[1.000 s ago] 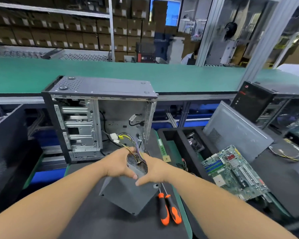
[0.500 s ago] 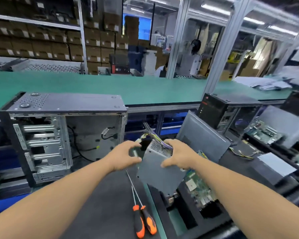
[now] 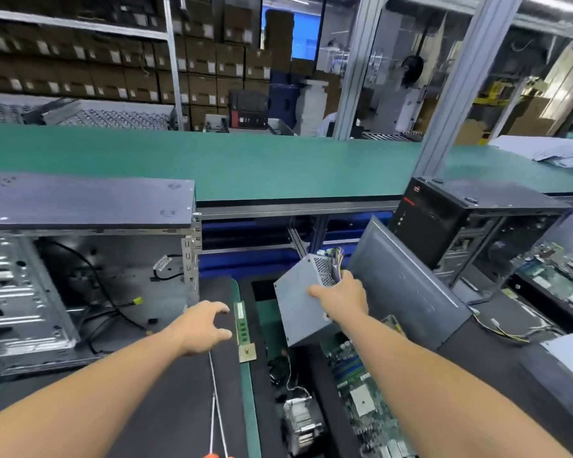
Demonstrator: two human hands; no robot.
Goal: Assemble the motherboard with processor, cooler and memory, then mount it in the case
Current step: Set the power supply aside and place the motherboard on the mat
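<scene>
Head view: right hand (image 3: 343, 297) grips the power supply (image 3: 306, 305) aloft over the motherboard (image 3: 361, 385), seemingly clearing the case (image 3: 90, 276); left hand (image 3: 202, 327) hovers slack, holding nothing.

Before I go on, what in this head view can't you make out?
- Motherboard: the right arm and the power supply in the right hand cover much of it.
- Screwdrivers: handles cut off by the bottom edge.
- Open case: its left part cut off by the frame edge.
- Cooler: blurred.
- Left hand: holds nothing.
</scene>
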